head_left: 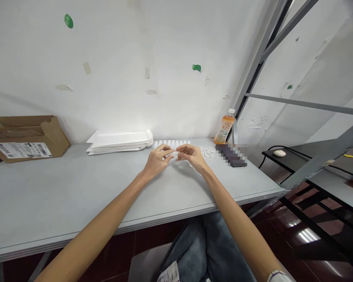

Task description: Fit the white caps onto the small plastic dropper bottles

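Note:
My left hand (159, 158) and my right hand (191, 155) meet above the middle of the table, fingertips almost touching. Between them is a small, whitish translucent plastic piece (174, 153), pinched by the fingers of both hands. It is too small and too covered by fingers to tell its exact kind. Just behind the hands stands a row of small white translucent plastic pieces (181, 143) with narrow tops. Close to the right hand lies a loose heap of tiny white plastic parts (208, 152).
A stack of white envelopes (117, 141) lies against the wall, left of the row. Farther left sits an open cardboard box (28, 139). On the right are an orange drink bottle (224, 128) and a dark, blurred-out flat object (232, 156), near a grey metal frame (253, 74).

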`<action>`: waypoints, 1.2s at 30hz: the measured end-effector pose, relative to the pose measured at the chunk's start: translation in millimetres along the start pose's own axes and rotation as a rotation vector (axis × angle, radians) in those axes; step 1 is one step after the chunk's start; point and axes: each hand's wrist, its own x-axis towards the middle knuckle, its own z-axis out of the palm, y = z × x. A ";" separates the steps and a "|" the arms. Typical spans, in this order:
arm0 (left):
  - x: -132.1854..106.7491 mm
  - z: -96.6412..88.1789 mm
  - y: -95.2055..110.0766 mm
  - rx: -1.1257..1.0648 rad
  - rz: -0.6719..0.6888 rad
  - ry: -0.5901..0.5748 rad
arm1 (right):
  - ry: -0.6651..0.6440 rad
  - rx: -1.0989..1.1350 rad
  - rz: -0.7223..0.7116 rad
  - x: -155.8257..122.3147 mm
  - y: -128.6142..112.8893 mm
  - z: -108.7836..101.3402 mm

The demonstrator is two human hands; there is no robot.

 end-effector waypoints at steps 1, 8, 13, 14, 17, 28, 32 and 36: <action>-0.9 0.6 0.1 0.016 0.011 -0.002 | 0.000 0.009 0.001 0.0 0.2 0.0; -5.9 3.4 2.6 0.162 0.105 -0.007 | -0.013 0.018 0.013 -1.2 -2.3 -0.8; -7.1 5.0 8.8 0.237 0.045 -0.086 | 0.009 -0.039 0.021 -1.4 -5.2 -3.3; -6.8 5.6 9.8 0.223 0.016 -0.108 | 0.010 -0.057 0.019 -1.4 -5.2 -3.6; -5.7 8.7 9.6 0.150 -0.097 -0.144 | 0.002 -0.154 -0.007 -0.6 -3.1 -3.5; -4.5 12.9 4.8 -0.320 -0.648 -0.202 | 0.341 -0.982 -0.351 -10.9 4.4 -48.5; -6.2 17.1 1.8 -0.467 -0.744 -0.187 | 0.241 -1.165 -0.289 -18.2 8.8 -60.0; -8.2 20.4 -2.0 -0.499 -0.770 -0.186 | 0.117 -1.207 -0.265 -18.4 13.1 -56.9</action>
